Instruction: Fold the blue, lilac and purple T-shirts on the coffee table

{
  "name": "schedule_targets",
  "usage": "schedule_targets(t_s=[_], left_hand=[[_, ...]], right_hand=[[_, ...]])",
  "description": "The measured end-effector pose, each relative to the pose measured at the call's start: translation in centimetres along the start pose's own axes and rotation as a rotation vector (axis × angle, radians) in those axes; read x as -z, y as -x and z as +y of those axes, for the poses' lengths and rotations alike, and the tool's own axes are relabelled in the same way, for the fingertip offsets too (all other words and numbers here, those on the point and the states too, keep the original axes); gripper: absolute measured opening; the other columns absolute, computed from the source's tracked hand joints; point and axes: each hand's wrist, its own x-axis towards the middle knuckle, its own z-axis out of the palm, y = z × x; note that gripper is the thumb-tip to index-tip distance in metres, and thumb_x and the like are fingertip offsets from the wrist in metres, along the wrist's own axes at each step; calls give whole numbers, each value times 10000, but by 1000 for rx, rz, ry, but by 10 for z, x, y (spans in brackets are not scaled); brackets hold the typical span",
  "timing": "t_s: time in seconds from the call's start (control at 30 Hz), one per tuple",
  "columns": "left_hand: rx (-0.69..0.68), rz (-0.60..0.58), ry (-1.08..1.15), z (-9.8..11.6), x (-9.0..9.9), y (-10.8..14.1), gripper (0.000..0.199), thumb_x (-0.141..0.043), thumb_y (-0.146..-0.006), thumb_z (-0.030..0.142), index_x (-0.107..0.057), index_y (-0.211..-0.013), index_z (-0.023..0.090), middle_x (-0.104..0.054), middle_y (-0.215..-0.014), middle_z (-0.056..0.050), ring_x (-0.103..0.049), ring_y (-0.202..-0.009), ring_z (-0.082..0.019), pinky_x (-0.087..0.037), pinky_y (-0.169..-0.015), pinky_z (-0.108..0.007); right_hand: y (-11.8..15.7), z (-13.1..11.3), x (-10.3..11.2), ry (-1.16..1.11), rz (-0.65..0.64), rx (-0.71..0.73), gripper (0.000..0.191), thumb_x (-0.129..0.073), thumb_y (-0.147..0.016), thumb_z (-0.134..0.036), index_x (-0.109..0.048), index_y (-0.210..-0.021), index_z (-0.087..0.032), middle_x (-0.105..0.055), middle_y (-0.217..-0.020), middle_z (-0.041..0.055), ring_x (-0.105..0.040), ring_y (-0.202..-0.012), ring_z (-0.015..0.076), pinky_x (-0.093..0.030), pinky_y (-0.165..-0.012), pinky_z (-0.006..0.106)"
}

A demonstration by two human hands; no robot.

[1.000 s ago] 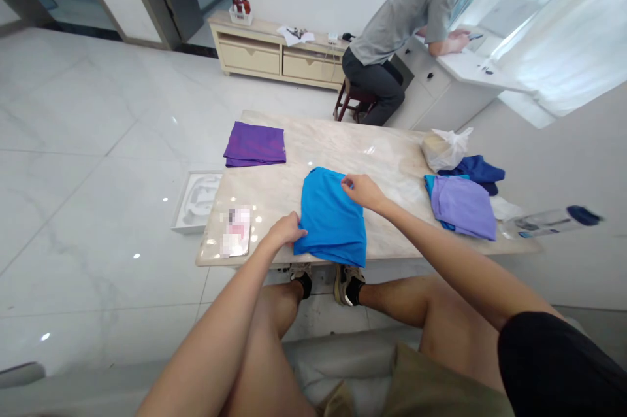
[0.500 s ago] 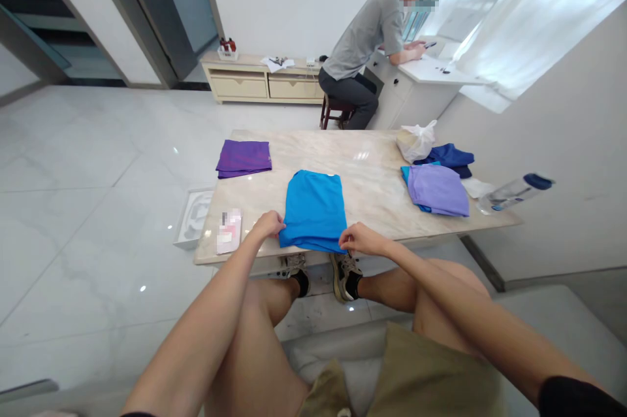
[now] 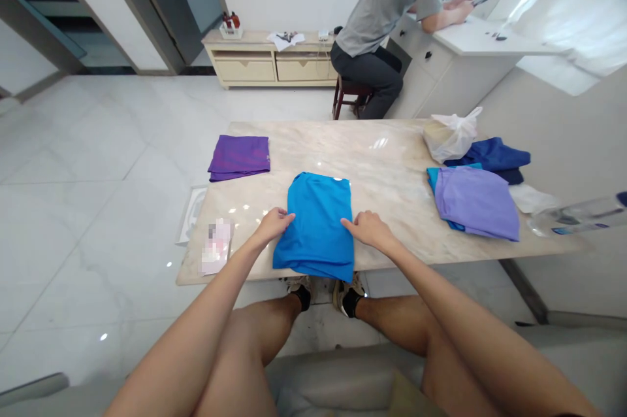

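A folded blue cloth (image 3: 319,224) lies on the marble table (image 3: 392,208), its lower edge at the table's near edge. My left hand (image 3: 275,223) is at the cloth's left side, thumb on its edge, the fingers bent beside it. At the right side, my right hand (image 3: 369,229) has its thumb on the cloth's edge, the other fingers apart from the thumb over the table. A folded purple cloth (image 3: 240,157) lies at the far left. On the right, a lavender cloth (image 3: 475,201) rests over a blue one.
A white plastic bag (image 3: 451,134), a dark blue cloth (image 3: 499,154) and a clear bottle (image 3: 578,216) are on the right. A pink and white item (image 3: 216,247) lies near left. Beyond the table, a person (image 3: 392,12) sits on a stool at a white desk.
Both hands have moved from the blue cloth's near corners farther up along its sides. My right hand's fingers have opened from a pinch. The view has shifted.
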Motion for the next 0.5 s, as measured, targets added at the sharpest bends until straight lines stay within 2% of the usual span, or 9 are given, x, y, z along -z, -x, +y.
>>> schedule_targets(t_s=[0.07,0.13,0.3,0.4,0.5], left_hand=[[48,-2,52,2,-4,-5,307,-731,-942,466,-732,-1006,166,-765,-772,-57,-739,-723,-241,-528,-642,-299],[88,1,99,5,-8,-6,289,-753,-916,468,-712,-878,184,-707,-674,-35,-699,-662,-229,-511,-619,-300],[165,-12,231,16,-7,0,395,-800,-884,532,-647,-731,201,-614,-611,-2,-612,-612,-177,-481,-601,-281],[199,-45,290,28,-5,6,460,-919,-784,527,-612,-674,202,-555,-575,24,-537,-564,-145,-430,-572,-274],[240,-71,332,40,-10,11,495,-1009,-690,452,-585,-639,202,-511,-540,40,-473,-533,-125,-368,-541,-273]], right_hand=[[1,-4,-2,45,-115,-20,652,-613,-1017,-734,-813,-1127,-123,-768,-1295,281,-715,-1274,442,-568,-976,443],[0,-8,-3,28,-172,-41,603,-640,-1018,-696,-802,-1173,-136,-784,-1284,248,-737,-1241,418,-568,-954,415],[-4,-12,-2,-90,-114,-23,366,-713,-1024,-467,-787,-1185,-147,-812,-1245,190,-771,-1141,329,-534,-846,312],[-4,-15,3,-113,-81,12,258,-728,-1013,-387,-793,-1116,-159,-828,-1169,151,-779,-1055,288,-497,-772,281],[-2,-16,11,-142,-44,69,200,-706,-1024,-345,-797,-1004,-168,-832,-1045,118,-776,-976,258,-458,-733,271]])
